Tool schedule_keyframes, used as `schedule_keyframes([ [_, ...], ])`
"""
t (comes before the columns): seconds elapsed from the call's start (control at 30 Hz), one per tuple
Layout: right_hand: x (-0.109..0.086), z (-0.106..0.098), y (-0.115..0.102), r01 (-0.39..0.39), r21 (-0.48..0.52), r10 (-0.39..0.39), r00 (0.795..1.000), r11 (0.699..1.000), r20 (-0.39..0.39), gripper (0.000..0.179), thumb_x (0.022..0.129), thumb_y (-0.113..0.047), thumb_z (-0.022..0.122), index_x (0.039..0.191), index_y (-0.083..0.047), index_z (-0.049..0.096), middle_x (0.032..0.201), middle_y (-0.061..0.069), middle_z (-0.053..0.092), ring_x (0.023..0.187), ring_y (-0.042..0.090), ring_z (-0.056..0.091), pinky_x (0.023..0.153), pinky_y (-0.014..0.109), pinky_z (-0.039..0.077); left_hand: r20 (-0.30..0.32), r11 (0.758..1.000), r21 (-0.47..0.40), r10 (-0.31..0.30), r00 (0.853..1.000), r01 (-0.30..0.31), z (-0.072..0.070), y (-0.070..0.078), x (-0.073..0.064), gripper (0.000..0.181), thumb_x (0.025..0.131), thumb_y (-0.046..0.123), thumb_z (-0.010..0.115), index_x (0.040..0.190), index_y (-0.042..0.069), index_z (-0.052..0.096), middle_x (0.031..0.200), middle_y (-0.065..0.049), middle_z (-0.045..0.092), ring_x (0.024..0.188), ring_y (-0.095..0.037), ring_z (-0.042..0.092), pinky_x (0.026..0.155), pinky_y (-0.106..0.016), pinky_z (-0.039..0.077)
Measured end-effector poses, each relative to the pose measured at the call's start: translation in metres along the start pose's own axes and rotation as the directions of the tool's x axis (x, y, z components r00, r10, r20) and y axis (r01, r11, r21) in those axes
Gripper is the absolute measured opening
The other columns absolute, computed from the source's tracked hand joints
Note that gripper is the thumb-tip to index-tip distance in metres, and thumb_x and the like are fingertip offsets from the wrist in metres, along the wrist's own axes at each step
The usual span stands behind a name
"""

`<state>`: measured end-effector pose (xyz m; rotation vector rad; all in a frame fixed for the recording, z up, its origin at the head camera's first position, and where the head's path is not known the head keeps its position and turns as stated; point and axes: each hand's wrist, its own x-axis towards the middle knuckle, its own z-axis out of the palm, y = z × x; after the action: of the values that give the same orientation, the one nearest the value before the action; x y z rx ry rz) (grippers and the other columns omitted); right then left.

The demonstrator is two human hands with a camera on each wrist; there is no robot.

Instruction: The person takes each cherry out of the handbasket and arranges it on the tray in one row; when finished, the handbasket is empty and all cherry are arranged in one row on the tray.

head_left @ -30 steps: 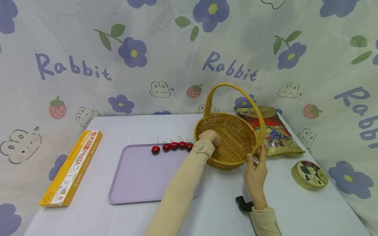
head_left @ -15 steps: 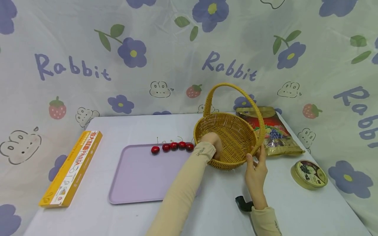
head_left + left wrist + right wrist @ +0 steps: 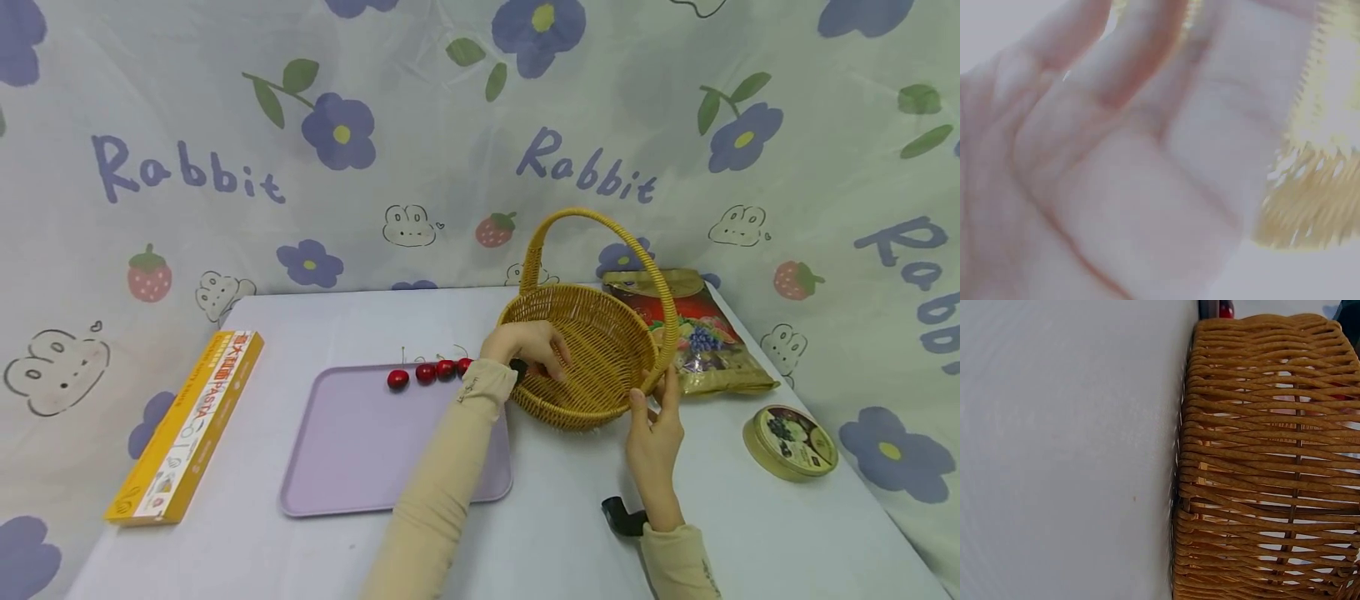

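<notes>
A yellow wicker basket [image 3: 600, 333] with a tall arched handle stands at the right of the table's middle. My left hand [image 3: 525, 343] hangs over its left side, fingers loosely bent down above the inside. In the left wrist view, the palm [image 3: 1147, 194] shows nothing held, and the basket's weave [image 3: 1310, 200] is beside it. My right hand [image 3: 654, 437] holds the basket's right rim near the foot of the handle, thumb in front and fingers partly hidden behind. The right wrist view is filled by the woven side [image 3: 1266, 456] and white cloth; that hand is out of it.
Several red cherries [image 3: 398, 380] line the far edge of a lilac tray [image 3: 330, 500], left of the basket. A yellow pasta box [image 3: 183, 429] lies far left. A fruit-printed bag [image 3: 701, 333] and a round tin [image 3: 791, 442] are at right.
The left hand has risen from deep inside the basket and shifted left to its rim, its fingers loosening from a closed shape. My right hand keeps its hold on the basket.
</notes>
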<state>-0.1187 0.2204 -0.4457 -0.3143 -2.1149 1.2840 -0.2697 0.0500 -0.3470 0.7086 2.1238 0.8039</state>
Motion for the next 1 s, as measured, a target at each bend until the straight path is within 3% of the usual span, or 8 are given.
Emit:
schedule_keyframes([
  [0.07,0.000,-0.001,0.000,0.002,0.001,-0.002,1.000,1.000,-0.001,0.061,0.102,-0.019,0.049,0.156,-0.019,0.020,0.137,0.017,0.056,0.122,0.014,0.048,0.087,0.020,0.039,-0.132,0.999,-0.004,0.046,0.990,-0.046,-0.006,-0.004,-0.012,0.034,0.084,0.011,0.076,0.116,0.006,0.065,0.105,-0.008,0.067,0.089,-0.018,0.064,0.084,-0.036,0.056],
  [0.13,0.000,-0.001,-0.002,0.006,0.001,-0.006,1.000,1.000,-0.004,0.061,0.102,-0.018,0.050,0.155,-0.018,0.020,0.137,0.017,0.056,0.121,0.014,0.048,0.086,0.019,0.039,-0.269,0.997,0.036,0.077,0.960,-0.069,-0.013,-0.010,-0.026,0.037,0.082,0.012,0.078,0.116,0.007,0.064,0.109,-0.008,0.066,0.096,-0.019,0.063,0.087,-0.034,0.054],
  [0.37,0.001,-0.001,-0.005,0.013,0.005,-0.013,1.000,1.000,-0.005,0.062,0.101,-0.016,0.051,0.155,-0.017,0.021,0.137,0.017,0.056,0.120,0.019,0.049,0.085,0.017,0.039,-0.632,0.996,0.086,0.037,0.774,0.023,-0.041,-0.059,-0.094,0.040,0.077,0.008,0.079,0.114,0.004,0.063,0.105,-0.011,0.067,0.096,-0.025,0.064,0.082,-0.036,0.054],
  [0.47,0.001,-0.001,-0.003,0.015,0.009,-0.015,1.000,1.000,-0.003,0.061,0.101,-0.016,0.050,0.155,-0.018,0.021,0.137,0.018,0.056,0.121,0.023,0.049,0.086,0.019,0.039,-0.690,0.990,0.103,0.003,0.724,0.094,-0.048,-0.088,-0.121,0.041,0.077,0.006,0.078,0.114,0.002,0.062,0.099,-0.014,0.066,0.091,-0.027,0.063,0.081,-0.038,0.052],
  [0.57,0.002,-0.001,-0.001,0.015,0.003,-0.015,1.000,1.000,-0.006,0.061,0.102,-0.017,0.049,0.155,-0.018,0.021,0.137,0.019,0.055,0.122,0.025,0.049,0.086,0.020,0.039,-0.698,0.978,0.128,-0.027,0.716,0.163,-0.049,-0.116,-0.138,0.043,0.076,0.005,0.079,0.115,-0.001,0.062,0.098,-0.016,0.064,0.088,-0.028,0.060,0.081,-0.040,0.050],
  [0.67,0.003,-0.001,0.001,0.014,0.001,-0.014,1.000,1.000,-0.007,0.060,0.102,-0.018,0.048,0.155,-0.018,0.021,0.137,0.020,0.055,0.122,0.024,0.048,0.087,0.022,0.039,-0.681,0.972,0.138,-0.045,0.731,0.188,-0.046,-0.139,-0.145,0.044,0.075,0.003,0.079,0.115,-0.003,0.062,0.096,-0.017,0.064,0.085,-0.027,0.059,0.080,-0.040,0.049],
  [0.83,0.001,0.000,0.000,0.008,0.003,-0.008,1.000,1.000,-0.010,0.060,0.102,-0.018,0.049,0.155,-0.019,0.021,0.137,0.018,0.056,0.121,0.021,0.048,0.087,0.023,0.040,-0.654,0.978,0.129,-0.043,0.755,0.167,-0.038,-0.166,-0.144,0.043,0.075,0.000,0.078,0.115,-0.003,0.061,0.093,-0.016,0.063,0.079,-0.025,0.058,0.073,-0.036,0.048],
  [1.0,-0.001,0.000,-0.001,0.016,0.005,-0.016,1.000,1.000,-0.010,0.061,0.101,-0.017,0.050,0.155,-0.019,0.022,0.136,0.018,0.056,0.120,0.022,0.049,0.086,0.021,0.040,-0.651,0.976,0.123,-0.055,0.757,0.177,-0.031,-0.184,-0.139,0.044,0.074,-0.002,0.077,0.115,-0.003,0.061,0.089,-0.015,0.062,0.077,-0.024,0.056,0.071,-0.034,0.047],
])
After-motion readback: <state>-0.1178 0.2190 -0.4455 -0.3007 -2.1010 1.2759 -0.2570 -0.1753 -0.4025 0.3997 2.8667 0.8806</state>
